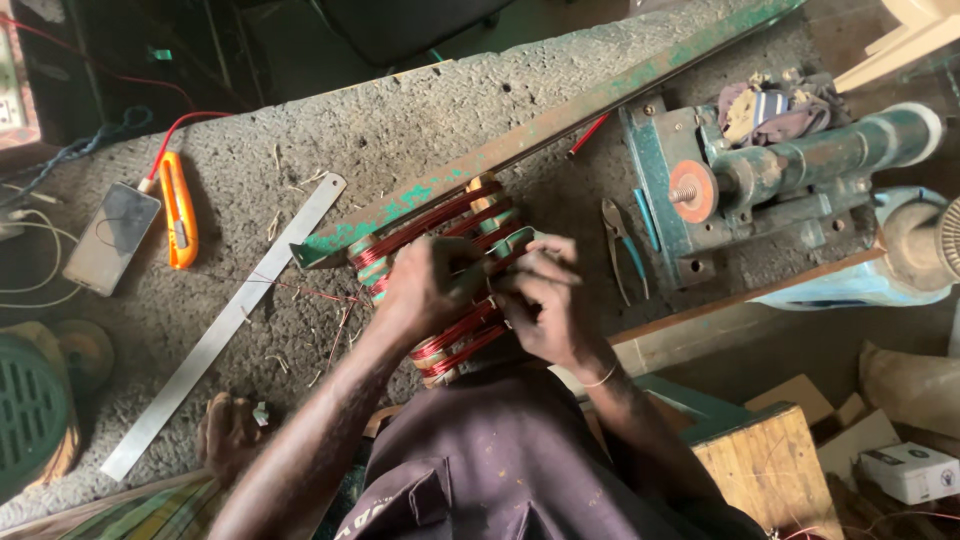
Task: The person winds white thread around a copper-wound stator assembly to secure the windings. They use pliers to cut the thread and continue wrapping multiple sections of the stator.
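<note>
Here both hands meet over a winding former (440, 290) wrapped in bands of glossy red copper wire, lying on the rough grey bench (400, 120) at the picture's centre. The left hand (425, 290) curls its fingers closed over the coil bands, pressing on them; the right hand (545, 300) bends its fingers tight around a small piece at the coil's edge — what exactly it pinches is hidden behind the knuckles. At 10 o'clock from the hands lies a long flat steel ruler (225, 325), dull and straight, with an orange utility knife (180, 210) and a dark slab-like phone (112, 238) beyond it. At 2 o'clock sit slim pliers (620, 245) and a chipped green cast-iron winding machine (760, 180). A white carton (910, 470) rests at 4 o'clock — its contents are unseen.
</note>
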